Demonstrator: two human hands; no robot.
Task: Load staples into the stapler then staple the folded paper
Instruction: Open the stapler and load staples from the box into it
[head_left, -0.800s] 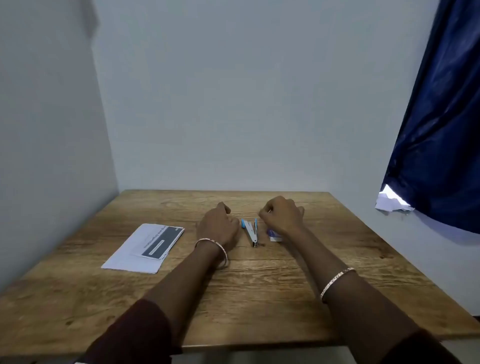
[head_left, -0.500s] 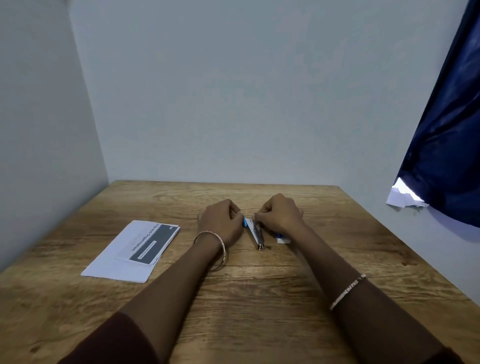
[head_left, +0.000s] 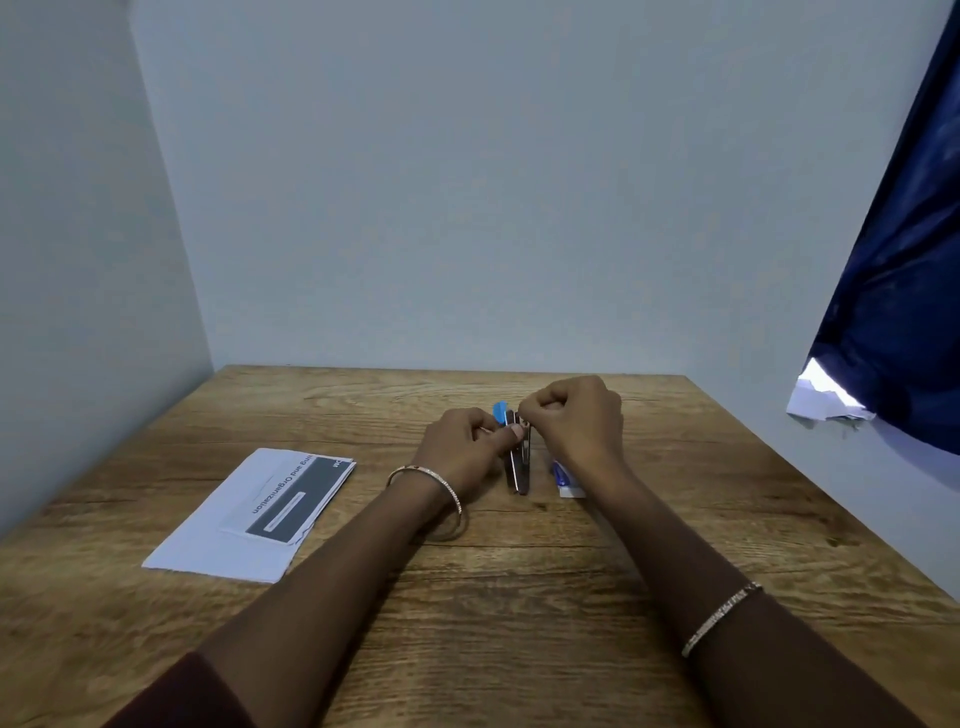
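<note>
A small blue and metal stapler (head_left: 518, 465) lies on the wooden table (head_left: 519, 597), pointing toward me, its blue top tipped up at the far end. My left hand (head_left: 460, 452) grips the stapler's left side with thumb and fingers. My right hand (head_left: 574, 421) is curled over the stapler's far end, fingertips pinched together there; what they pinch is too small to see. A small blue and white staple box (head_left: 565, 480) lies under my right wrist, partly hidden. The folded paper (head_left: 260, 514), white with a dark printed panel, lies flat to the left.
Pale walls close in the table at the back and left. A dark blue curtain (head_left: 904, 291) hangs at the right, with a scrap of white paper (head_left: 826, 402) at its lower edge. Both wrists wear bracelets.
My right hand has moved left from the staple box to the stapler's far end. My left hand has closed in on the stapler. The camera view has shifted.
</note>
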